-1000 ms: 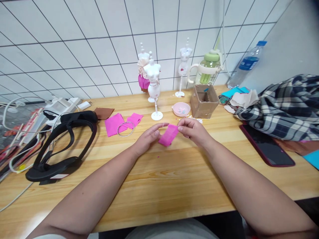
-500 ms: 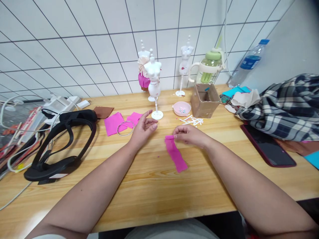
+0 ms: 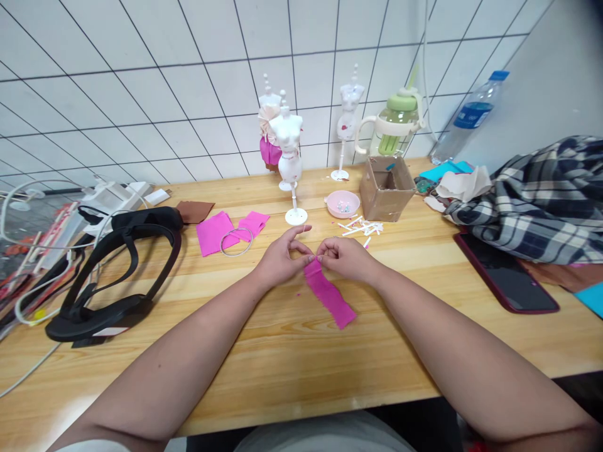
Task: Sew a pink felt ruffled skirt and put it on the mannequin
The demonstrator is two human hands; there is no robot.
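A narrow strip of magenta fabric (image 3: 330, 296) hangs slantwise from my fingers, its lower end toward the table's front. My left hand (image 3: 287, 256) pinches the strip's upper left corner between thumb and a finger, the index finger stretched out above. Right beside it, my right hand (image 3: 347, 257) pinches the upper right corner with its fingers curled. The fingertips nearly meet and cover most of the top edge. Just beyond my hands stands a bare white mini dress form (image 3: 289, 147) on a round base.
Magenta fabric squares (image 3: 215, 233) lie left under a thin ring (image 3: 237, 253). Behind my right hand are white sticks (image 3: 362, 226), a pink dish (image 3: 343, 204) and a cardboard box (image 3: 384, 198). A black headset (image 3: 141, 295) lies left, a phone (image 3: 506, 273) right.
My left hand has moved right and taken hold of the strip's upper corner. My right hand has shifted slightly left with the strip.
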